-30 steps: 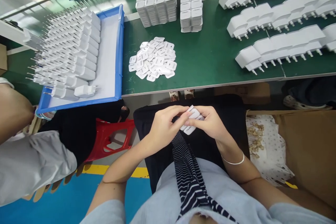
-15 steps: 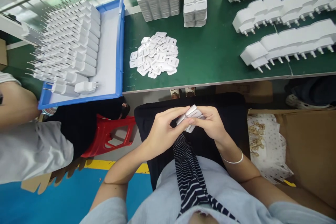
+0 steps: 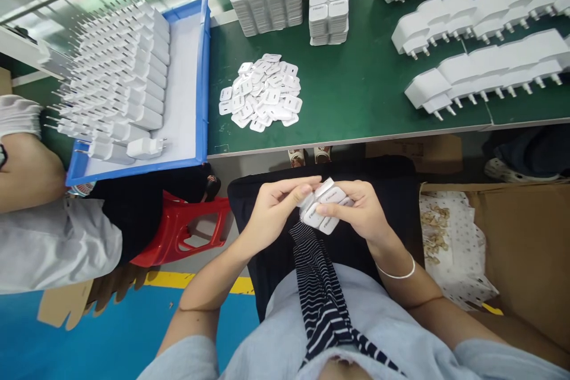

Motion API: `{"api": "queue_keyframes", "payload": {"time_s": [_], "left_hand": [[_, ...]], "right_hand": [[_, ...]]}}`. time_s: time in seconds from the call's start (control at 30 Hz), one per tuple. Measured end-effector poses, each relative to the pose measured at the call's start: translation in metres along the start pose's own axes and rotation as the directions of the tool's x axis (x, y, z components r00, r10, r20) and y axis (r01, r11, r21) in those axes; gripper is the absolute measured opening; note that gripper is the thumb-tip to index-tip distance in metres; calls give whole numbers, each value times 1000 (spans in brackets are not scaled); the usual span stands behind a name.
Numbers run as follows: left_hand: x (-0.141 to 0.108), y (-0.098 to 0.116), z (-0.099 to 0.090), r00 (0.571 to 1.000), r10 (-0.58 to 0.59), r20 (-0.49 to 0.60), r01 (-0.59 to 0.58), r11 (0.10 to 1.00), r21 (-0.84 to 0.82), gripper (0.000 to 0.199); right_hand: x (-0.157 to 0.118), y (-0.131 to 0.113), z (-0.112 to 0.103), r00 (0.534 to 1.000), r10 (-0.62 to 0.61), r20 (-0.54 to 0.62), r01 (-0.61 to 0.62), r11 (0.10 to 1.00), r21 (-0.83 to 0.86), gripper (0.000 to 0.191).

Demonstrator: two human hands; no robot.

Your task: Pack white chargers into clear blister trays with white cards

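Above my lap I hold a small block of white printed cover plates (image 3: 332, 195), rounded rectangles stacked side by side. My right hand (image 3: 363, 208) grips the block from the right, thumb across its printed face and fingers behind. My left hand (image 3: 276, 209) closes on the block's left end, its thumb near the edge; its fingertips are partly hidden. Beyond my hands, a loose pile of similar white plates (image 3: 262, 95) lies on the green table (image 3: 356, 95). Neat stacks of these plates, a wide stack (image 3: 267, 0) and a narrower stack (image 3: 328, 3), stand behind the pile.
A blue tray (image 3: 202, 83) at left holds rows of white plug adapters (image 3: 120, 71), pins outward. More adapter rows (image 3: 494, 65) stand at the right. A co-worker's arm (image 3: 31, 172) is at far left, near a red stool (image 3: 187, 231). An open carton (image 3: 521, 249) sits at my right.
My left thumb has drawn back to the left from the face of the block, so more printed plates show. My right hand keeps its grip. The co-worker's arm has shifted slightly.
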State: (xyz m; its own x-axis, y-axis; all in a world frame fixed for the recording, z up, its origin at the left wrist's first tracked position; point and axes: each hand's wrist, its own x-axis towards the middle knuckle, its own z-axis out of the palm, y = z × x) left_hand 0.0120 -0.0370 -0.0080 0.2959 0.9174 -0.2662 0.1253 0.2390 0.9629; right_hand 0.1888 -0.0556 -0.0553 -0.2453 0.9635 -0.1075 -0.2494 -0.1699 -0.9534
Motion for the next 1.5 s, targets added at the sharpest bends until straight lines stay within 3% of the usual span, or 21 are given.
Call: {"api": "queue_keyframes", "payload": {"time_s": [0.1,0.17,0.23,0.4,0.5,0.6,0.7,0.83,1.03,1.37,1.5], "left_hand": [[-2,2,2,999,13,38,-16,997,81,40],[-1,0,2,999,25,37,-29,992,119,33],[3,-5,2,1000,8,27,-10,996,94,27],[13,-11,1,998,-55,-29,54,998,-16,38],[13,-4,0,997,78,-22,-73,985,155,32],[11,3,-3,979,198,52,-203,919,337,25],[12,2,-7,984,136,113,-162,949,271,26],[17,-3,-11,996,33,88,-47,985,166,31],[15,-6,-7,973,230,27,-222,894,390,26],[20,-12,-6,952,256,167,-304,859,413,24],[21,-13,-8,955,278,109,-296,839,456,31]], "right_hand": [[2,0,2,999,-37,-20,36,997,-75,24],[3,1,3,999,-37,-13,35,996,-84,25],[3,2,3,1000,-10,-2,10,999,-51,23],[2,5,3,1000,21,-11,-21,1000,4,20],[4,5,5,999,19,-51,-19,1000,-1,24],[7,5,6,996,18,-85,-17,1000,15,27],[8,6,5,996,23,-81,-18,998,57,26],[8,8,2,999,46,-27,-43,993,114,21],[9,10,1,997,73,-25,-70,994,89,23],[10,11,-1,999,54,-6,-53,996,75,19],[9,13,-3,998,69,5,-69,992,110,17]]}}
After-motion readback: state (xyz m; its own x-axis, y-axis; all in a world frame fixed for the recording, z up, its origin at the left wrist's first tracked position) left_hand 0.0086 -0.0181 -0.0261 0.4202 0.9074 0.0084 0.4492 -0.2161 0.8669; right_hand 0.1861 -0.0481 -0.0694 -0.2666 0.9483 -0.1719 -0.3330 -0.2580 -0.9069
